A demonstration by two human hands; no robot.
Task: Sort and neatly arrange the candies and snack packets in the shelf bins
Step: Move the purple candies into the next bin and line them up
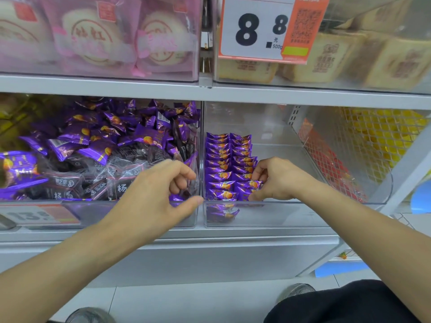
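Crouched at a shop shelf, a person works two clear bins side by side. R hand (277,180) pinches a purple candy packet (250,185) at the near end of the second row in the right bin (326,213), fingertips curled round its edge. Packet's long axis runs 9-to-3; the rows (229,159) themselves run 6-to-12, away from the person, two columns hugging the bin's L wall. Rest of that bin's floor, toward 3 o'clock, holds nothing visible.

L hand (163,190) hovers over the front R corner of the left bin (130,213), thumb and fingers loosely curled, apparently holding nothing; can't tell for sure, as its fingers dip behind the bin wall. Loose stock lies at its 10–11 o'clock: a jumbled heap of purple packets (105,134) mixed w/ dark plum packets (70,185).

Judgement: L hand is nearer the heap, so it likely feeds next; R hand is nearer the rows and places.
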